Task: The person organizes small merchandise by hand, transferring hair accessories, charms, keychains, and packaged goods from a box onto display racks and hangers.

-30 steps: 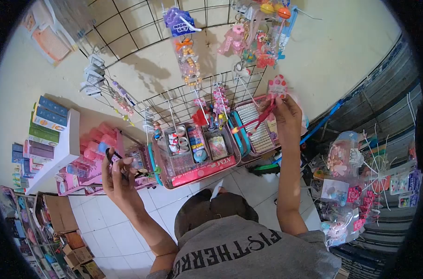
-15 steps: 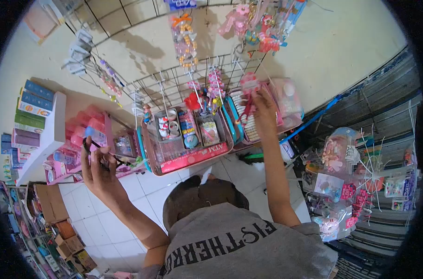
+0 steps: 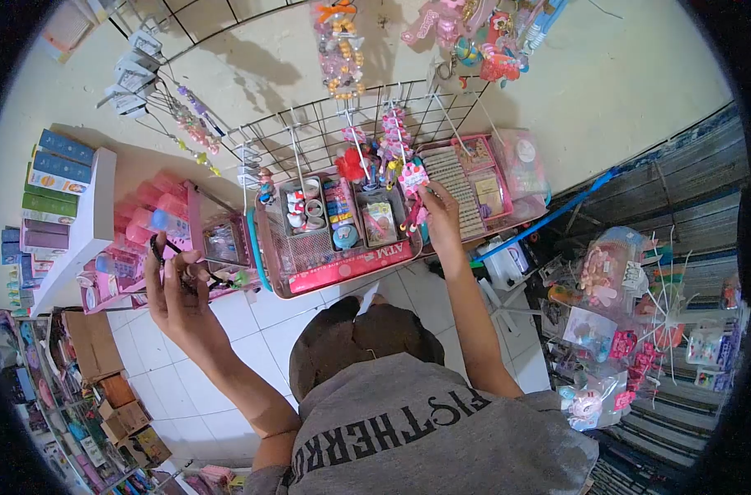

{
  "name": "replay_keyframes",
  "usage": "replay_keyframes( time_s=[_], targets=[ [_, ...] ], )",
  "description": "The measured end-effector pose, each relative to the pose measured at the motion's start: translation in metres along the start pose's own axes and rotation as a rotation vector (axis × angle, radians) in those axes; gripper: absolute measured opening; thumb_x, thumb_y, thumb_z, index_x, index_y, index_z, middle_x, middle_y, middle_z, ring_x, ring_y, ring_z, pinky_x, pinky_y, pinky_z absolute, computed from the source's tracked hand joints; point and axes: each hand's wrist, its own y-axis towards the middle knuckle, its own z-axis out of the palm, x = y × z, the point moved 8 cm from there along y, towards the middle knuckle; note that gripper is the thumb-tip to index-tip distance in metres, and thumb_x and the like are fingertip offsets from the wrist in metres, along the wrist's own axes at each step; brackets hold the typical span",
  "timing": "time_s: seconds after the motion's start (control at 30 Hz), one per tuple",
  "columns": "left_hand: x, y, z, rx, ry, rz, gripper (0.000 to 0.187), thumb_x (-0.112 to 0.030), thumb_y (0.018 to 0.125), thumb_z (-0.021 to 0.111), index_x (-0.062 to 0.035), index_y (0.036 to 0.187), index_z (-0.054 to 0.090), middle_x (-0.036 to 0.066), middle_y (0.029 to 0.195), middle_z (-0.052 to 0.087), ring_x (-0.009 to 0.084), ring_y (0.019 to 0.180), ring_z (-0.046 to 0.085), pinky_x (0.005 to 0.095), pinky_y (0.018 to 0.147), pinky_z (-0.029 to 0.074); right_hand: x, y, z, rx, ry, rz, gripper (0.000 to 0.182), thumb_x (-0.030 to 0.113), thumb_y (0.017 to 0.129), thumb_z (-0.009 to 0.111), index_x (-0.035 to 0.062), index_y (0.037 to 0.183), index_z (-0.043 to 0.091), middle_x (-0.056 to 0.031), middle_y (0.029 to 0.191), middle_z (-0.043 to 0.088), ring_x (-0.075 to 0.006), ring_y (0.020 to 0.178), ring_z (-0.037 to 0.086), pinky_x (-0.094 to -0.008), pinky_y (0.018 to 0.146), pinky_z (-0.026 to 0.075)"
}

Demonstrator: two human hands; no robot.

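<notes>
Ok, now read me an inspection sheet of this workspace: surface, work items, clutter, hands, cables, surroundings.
Surface: pink-rimmed mesh basket, partly filled.
Work items: pink card with a reddish piece hanging below; dark strap-like item, exact kind unclear.
Clutter: small goods crowd the basket, behind a pink box marked ATM.
Hands: right hand holds the card over the basket's right side; left hand holds the dark item.
Cables: nothing seen for certain; long blue strip at right, nature unclear.
Surroundings: white shelf at left, tiled floor below.

One head-worn camera looks forward and down.
</notes>
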Motion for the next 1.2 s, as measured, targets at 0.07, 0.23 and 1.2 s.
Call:
replay_keyframes(
  time_s=[0.07,0.23,1.2],
  targets=[
    [-0.002,0.000,0.003,0.038,-0.005,0.025,0.032,-0.016,0.079,0.046,-0.0022,0.108,0.045,0.006,0.074,0.055,0.0036,0.055,0.042,0.0120,0.044,0.025,-0.003,0.001,-0.001,0.003,0.028,-0.008,0.016,0.010,0.073,0.058,0.0008,0.086,0.054,-0.0024,0.080,0.055,-0.0081,0.074,0.050,-0.0199,0.066,0.038],
    [-0.002,0.000,0.002,-0.020,0.002,0.008,0.032,-0.015,0.079,0.046,-0.0009,0.107,0.045,0.007,0.074,0.055,0.0038,0.055,0.042,0.0118,0.043,0.025,-0.007,0.002,-0.006,-0.004,-0.074,-0.052,0.017,0.011,0.074,0.058,0.0001,0.086,0.054,-0.0029,0.079,0.056,-0.0082,0.074,0.051,-0.0201,0.066,0.039],
    [0.027,-0.008,0.059,0.236,-0.015,-0.169,0.029,-0.016,0.078,0.047,-0.0021,0.104,0.047,0.004,0.072,0.054,0.0053,0.057,0.042,0.0140,0.050,0.033,-0.016,0.013,0.001,-0.077,-0.201,-0.173,0.018,0.015,0.072,0.059,0.0010,0.081,0.053,-0.0014,0.067,0.054,-0.0059,0.061,0.049,-0.0186,0.053,0.037]
  ],
)
